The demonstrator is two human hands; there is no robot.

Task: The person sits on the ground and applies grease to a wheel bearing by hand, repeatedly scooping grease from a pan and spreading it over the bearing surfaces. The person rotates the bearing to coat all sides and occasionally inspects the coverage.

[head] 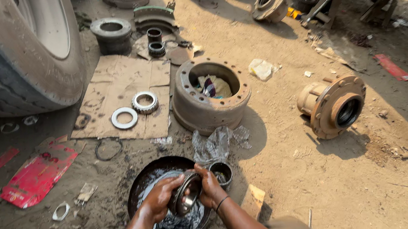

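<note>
Blackened with grease, the bearing point(186, 198) I am watching sits gripped between both hands directly over a dark round pan point(138, 187) of oily liquid on the dirt ground. From my remote seat I see the left hand point(160, 196) curled around the bearing's left side, fingers bent and pressed against its outer ring, while the right hand point(209, 187) clasps the opposite side, its fingers wrapped together over the top edge; a dark band circles that wrist. Just beside the pan on the right stands a small dark cup point(221, 170), and a crumpled clear plastic bag point(215, 144) lies just beyond it. Farther off, a rusty brake drum point(198, 110) stands upright with cloth stuffed inside. To its left a flattened sheet of cardboard point(120, 83) carries a toothed bearing ring point(145, 102) and a flat pale washer ring point(124, 118), near each other. A tan wheel hub point(333, 106) lies on its side well apart to the right, and a large truck tyre point(10, 54) fills the upper left corner. A red wrapper point(36, 177) lies flat to the left of the pan.
</note>
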